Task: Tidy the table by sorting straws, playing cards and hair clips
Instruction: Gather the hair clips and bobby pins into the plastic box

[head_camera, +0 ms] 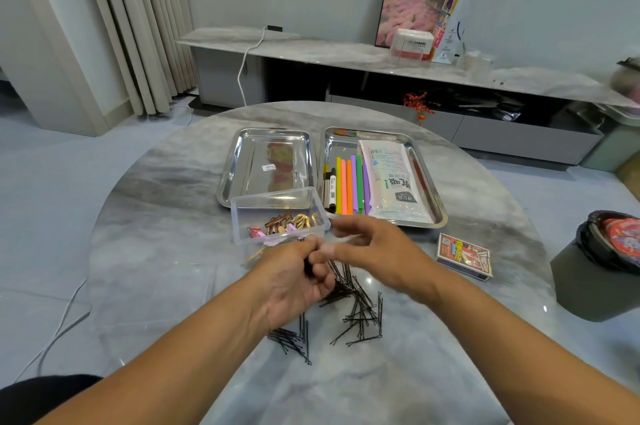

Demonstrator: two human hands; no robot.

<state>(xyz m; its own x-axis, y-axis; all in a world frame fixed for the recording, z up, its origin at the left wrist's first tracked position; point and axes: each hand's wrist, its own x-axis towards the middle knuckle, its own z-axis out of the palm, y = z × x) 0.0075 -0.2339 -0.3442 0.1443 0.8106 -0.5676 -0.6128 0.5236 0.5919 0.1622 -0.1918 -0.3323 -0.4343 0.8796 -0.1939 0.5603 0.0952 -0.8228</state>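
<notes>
Centre of frame: the left hand (298, 281) curls its fingers round a small bunch of black bobby pins, gripping them just below the clear plastic box (278, 213). The right hand (372, 251) reaches in beside it with fingers loosely spread; it is motion-blurred, and whether its fingertips pinch a pin cannot be told. Below the hands, more loose bobby pins (360, 312) lie scattered on the marble table (166, 217), with a second small heap at lower centre.

Progress, as judged: the box already contains decorative hair clips (287, 225); the right-hand tray (434, 198) holds the coloured straws (349, 185), two markers and a packet. The left-hand tray (228, 179), upper centre, holds nothing but a sticker. The card box (464, 255) lies on the table at right of centre, outside any tray. Remaining work appears to be gathering the pins and placing the cards.
</notes>
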